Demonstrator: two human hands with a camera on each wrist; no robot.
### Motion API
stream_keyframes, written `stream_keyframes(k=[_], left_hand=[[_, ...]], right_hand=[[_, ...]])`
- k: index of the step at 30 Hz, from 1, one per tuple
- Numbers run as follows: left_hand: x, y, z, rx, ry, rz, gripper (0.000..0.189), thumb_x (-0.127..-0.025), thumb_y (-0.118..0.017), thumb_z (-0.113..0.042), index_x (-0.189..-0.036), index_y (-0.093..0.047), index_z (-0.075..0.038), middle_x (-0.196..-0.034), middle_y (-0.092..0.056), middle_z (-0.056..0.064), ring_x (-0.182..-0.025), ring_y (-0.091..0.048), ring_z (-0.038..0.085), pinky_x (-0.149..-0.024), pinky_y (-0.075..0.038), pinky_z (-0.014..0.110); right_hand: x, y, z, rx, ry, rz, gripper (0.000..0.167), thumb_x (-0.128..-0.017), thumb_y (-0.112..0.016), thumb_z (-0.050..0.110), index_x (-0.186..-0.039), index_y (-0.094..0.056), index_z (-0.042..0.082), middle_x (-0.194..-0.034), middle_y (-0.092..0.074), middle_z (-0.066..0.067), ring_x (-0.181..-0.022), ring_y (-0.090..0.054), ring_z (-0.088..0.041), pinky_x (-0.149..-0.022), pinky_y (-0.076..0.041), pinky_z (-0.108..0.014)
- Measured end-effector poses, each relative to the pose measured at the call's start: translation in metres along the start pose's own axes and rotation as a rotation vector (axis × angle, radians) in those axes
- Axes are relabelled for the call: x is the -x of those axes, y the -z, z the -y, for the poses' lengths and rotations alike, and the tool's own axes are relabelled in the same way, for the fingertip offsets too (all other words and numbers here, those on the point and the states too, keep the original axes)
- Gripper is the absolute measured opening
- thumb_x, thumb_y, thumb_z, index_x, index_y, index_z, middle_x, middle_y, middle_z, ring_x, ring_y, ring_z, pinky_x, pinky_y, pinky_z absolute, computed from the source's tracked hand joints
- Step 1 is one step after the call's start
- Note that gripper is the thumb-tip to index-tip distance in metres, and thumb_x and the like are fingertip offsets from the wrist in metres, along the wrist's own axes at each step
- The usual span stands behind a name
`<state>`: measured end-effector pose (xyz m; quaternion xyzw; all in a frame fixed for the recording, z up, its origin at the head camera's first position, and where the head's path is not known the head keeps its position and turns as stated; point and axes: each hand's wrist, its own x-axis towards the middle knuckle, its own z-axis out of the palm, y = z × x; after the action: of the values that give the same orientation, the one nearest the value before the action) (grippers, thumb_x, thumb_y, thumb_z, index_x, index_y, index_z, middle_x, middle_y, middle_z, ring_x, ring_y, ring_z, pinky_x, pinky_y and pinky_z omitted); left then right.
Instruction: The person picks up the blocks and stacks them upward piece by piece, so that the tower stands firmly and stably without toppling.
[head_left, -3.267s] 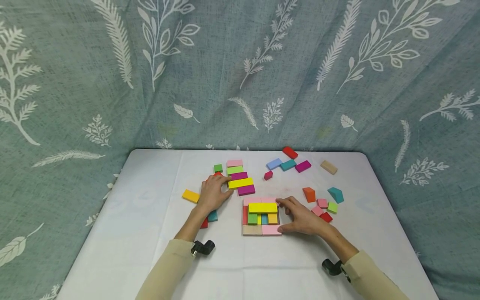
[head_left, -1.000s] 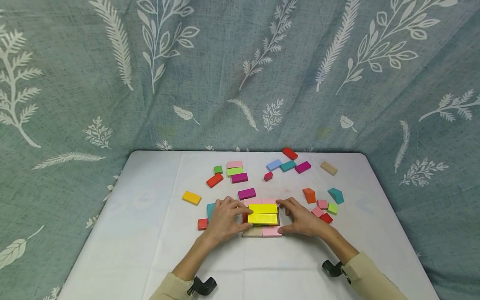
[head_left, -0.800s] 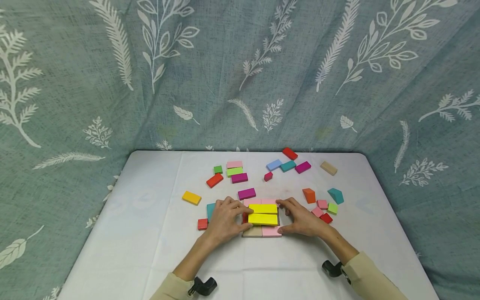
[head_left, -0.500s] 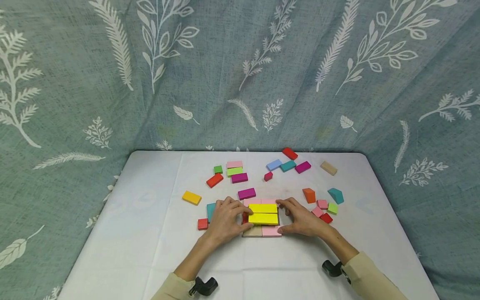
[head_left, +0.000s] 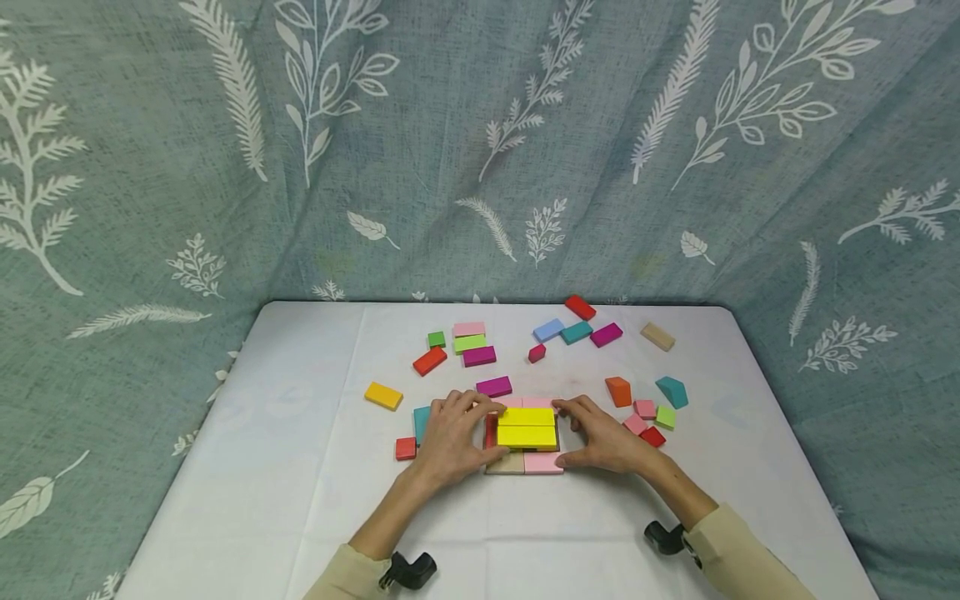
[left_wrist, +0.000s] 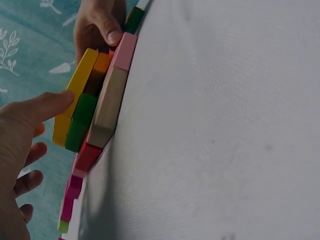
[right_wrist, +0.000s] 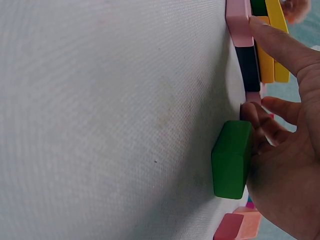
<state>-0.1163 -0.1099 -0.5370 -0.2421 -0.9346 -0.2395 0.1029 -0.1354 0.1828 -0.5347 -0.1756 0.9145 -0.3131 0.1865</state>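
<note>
In the head view, two long yellow blocks, a back one (head_left: 527, 417) and a front one (head_left: 527, 437), lie side by side atop a low rectangular build. Its bottom edge shows a wooden block (head_left: 505, 464) and a pink block (head_left: 542, 462). Beneath the yellow ones, a green block (left_wrist: 81, 122) and an orange block (left_wrist: 99, 72) show in the left wrist view. My left hand (head_left: 450, 442) is at their left end, thumb touching the yellow edge, forefinger spread to the back. My right hand (head_left: 607, 437) touches the build's right side, thumb at the pink block.
Under my right palm a loose green block (right_wrist: 231, 160) stands on the white table (head_left: 300, 500). Loose blocks lie around: a purple one (head_left: 494, 387) behind the build, an orange-yellow one (head_left: 383, 396) left, an orange wedge (head_left: 618, 392) and a teal wedge (head_left: 672, 391) right.
My left hand brought the second yellow block from the back left and laid it in front of the first. Its forefinger has since moved back off that block. My right hand stayed put.
</note>
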Motion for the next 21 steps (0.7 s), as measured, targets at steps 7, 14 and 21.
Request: stream_keyframes(k=[7,14,21], left_hand=[[-0.0039,-0.0017,0.0031,0.025,0.037,0.056,0.077,-0.075,-0.081,-0.059,-0.141,-0.060,-0.026,-0.131,-0.065,-0.006,-0.113,-0.050,0.017,-0.091,-0.035,0.041],[-0.0044,-0.0034,0.0046,0.022,0.006,0.025,0.063,-0.074,-0.083,-0.056,-0.128,-0.070,-0.027,-0.122,-0.068,-0.007,-0.108,-0.051,0.015,-0.088,-0.035,0.041],[-0.0045,-0.0025,0.0039,0.032,0.030,0.046,0.064,-0.074,-0.083,-0.057,-0.129,-0.069,-0.027,-0.124,-0.068,-0.007,-0.110,-0.050,0.016,-0.089,-0.034,0.041]], right_hand=[[0.0005,-0.0009,-0.0006,-0.014,-0.008,-0.004,0.097,-0.069,-0.092,0.041,-0.151,-0.045,0.023,-0.128,-0.050,0.002,-0.103,-0.048,-0.016,-0.083,-0.053,-0.028],[0.0007,-0.0011,-0.0001,-0.008,-0.011,-0.007,0.096,-0.069,-0.092,0.041,-0.151,-0.045,0.022,-0.128,-0.050,0.002,-0.103,-0.048,-0.016,-0.082,-0.054,-0.028],[0.0011,-0.0004,0.0001,-0.005,-0.019,-0.008,0.097,-0.067,-0.092,0.042,-0.151,-0.045,0.024,-0.127,-0.050,0.004,-0.102,-0.048,-0.015,-0.081,-0.054,-0.026]])
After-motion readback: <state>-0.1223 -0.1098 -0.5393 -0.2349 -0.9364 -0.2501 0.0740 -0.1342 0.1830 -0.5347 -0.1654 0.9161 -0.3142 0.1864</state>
